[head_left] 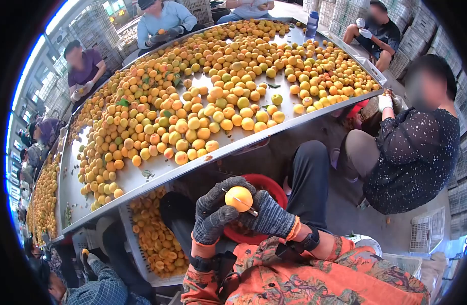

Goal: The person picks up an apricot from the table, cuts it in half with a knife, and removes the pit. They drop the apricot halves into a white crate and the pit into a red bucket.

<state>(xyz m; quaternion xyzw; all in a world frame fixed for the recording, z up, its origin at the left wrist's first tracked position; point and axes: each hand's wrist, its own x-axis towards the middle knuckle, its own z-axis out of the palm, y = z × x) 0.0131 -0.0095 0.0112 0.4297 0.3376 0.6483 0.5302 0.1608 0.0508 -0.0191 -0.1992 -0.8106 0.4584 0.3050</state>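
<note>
My left hand (213, 213), in a dark grey knit glove with an orange cuff, is closed around a yellow-orange apricot (238, 198). My right hand (272, 215), in a grey-blue knit glove, grips a small thin knife (253, 211). The knife's narrow metal blade lies against the apricot, its tip showing on the fruit's upper left side. Most of the handle is hidden in my right fist. Beneath both hands sits a red basin (278, 188), whose contents are mostly covered by my gloves.
A large metal table (233, 145) heaped with whole apricots (192, 123) stands ahead. A white crate (125, 223) of split apricots (159, 236) is at my lower left. Several people sit around the table, one close on my right (416, 147). A blue bottle (312, 24) stands on the far edge.
</note>
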